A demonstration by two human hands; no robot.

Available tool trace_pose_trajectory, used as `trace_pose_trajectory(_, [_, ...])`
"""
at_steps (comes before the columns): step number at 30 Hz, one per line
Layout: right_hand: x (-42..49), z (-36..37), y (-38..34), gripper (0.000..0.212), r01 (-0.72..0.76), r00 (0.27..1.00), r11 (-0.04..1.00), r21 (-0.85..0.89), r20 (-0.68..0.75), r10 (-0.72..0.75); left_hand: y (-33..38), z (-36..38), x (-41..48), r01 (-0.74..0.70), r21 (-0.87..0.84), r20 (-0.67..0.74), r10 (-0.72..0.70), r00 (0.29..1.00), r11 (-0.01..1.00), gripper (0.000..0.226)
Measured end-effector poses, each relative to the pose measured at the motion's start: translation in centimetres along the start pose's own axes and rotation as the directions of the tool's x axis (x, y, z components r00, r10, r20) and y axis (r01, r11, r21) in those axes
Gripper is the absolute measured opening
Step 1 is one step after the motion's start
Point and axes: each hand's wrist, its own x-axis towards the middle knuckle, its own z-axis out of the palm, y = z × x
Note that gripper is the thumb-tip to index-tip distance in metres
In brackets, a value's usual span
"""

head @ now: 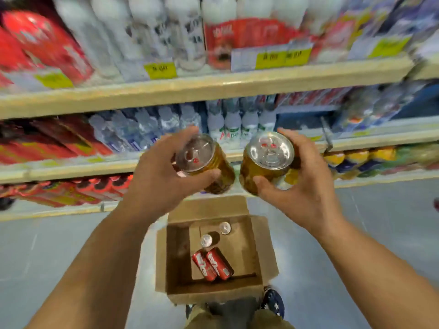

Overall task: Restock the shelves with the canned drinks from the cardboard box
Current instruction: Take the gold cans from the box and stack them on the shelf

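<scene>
While both hands are raised in front of the shelving, each carries one gold can: left hand (164, 172) w/ fingers (204, 175) wrapped round left gold can (204, 162), right hand (301, 184) curled likewise round right gold can (266, 160). Both cans upright-ish, lids toward camera, nearly touching, well above cardboard box (261, 243) on floor. Box flaps open; inside approx. 2 red cans (211, 264) lying flat side by side + 2 upright cans (215, 233), tops showing. Shelves blurred; middle shelf (133, 166) holds water bottles (140, 131), lower rows colourful drinks.

Step, as judged: transfer, box to shelf, mid-carry. Next calls for picking a matching row w/ a gap (none clearly visible, blur) and setting cans down upright one at a time w/o knocking neighbours. Box not yet empty, so more trips likely.
</scene>
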Motion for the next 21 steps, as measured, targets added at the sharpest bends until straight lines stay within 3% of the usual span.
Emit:
trace_pose_trajectory(3, [1.5, -5.0, -7.3, 0.066, 0.084, 0.996, 0.996, 0.041, -0.021, -0.083, 7.7, -4.9, -0.6, -0.128, 0.094, -0.102, 0.138, 0.985, 0.987, 0.075])
trace_pose_trajectory(7, [2.6, -10.2, -15.1, 0.060, 0.222, 0.974, 0.973, 0.062, -0.058, -0.219, 15.9, -9.9, -2.1, -0.156, -0.052, -0.149, 0.147, 0.978, 0.986, 0.068])
trace_pose_trajectory(12, [3.1, -15.4, -22.3, 0.067, 0.184, 0.981, 0.971, 0.151, -0.086, -0.172, 23.2, -14.2, -4.7, -0.223, -0.042, -0.215, 0.209, 0.954, 0.974, 0.054])
trace_pose_trajectory(16, [3.4, -18.4, -26.1, 0.050, 0.216, 0.974, 0.961, 0.175, -0.105, -0.200, 27.0, -16.4, -6.3, -0.255, -0.095, -0.257, 0.224, 0.940, 0.962, 0.051])
trace_pose_trajectory(21, [4.0, -20.6, -29.6, 0.047, 0.218, 0.974, 0.949, 0.226, -0.116, -0.195, 29.5, -19.2, -6.5, -0.297, -0.111, -0.306, 0.252, 0.918, 0.948, 0.051])
